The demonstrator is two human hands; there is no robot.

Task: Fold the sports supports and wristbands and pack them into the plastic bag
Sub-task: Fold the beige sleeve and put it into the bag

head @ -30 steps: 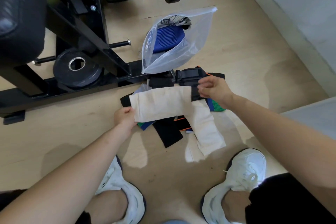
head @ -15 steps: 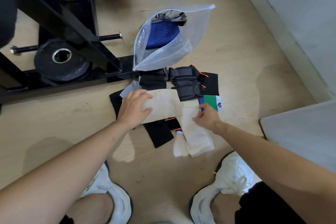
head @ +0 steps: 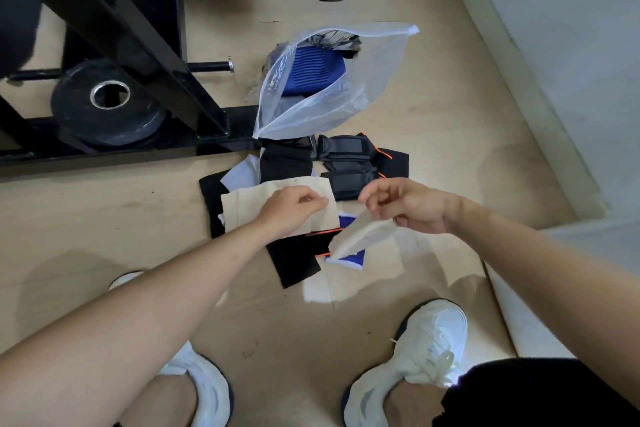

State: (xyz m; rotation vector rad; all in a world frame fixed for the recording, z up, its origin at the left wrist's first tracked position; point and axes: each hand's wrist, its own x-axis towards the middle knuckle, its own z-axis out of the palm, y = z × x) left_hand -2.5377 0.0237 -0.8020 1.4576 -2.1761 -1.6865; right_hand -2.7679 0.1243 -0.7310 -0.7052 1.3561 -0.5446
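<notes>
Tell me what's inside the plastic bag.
A blue ribbed support shows inside the plastic bag, with a black-and-white patterned piece beyond it. Anything underneath them is covered.

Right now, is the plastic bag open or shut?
Open: the plastic bag gapes at its mouth, with a blue support showing inside.

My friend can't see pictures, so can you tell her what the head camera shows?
A person's right hand lifts one end of a beige support off a pile of other supports on the floor, while the left hand holds its other end down. Beyond lies an open plastic bag with a blue support inside.
</notes>
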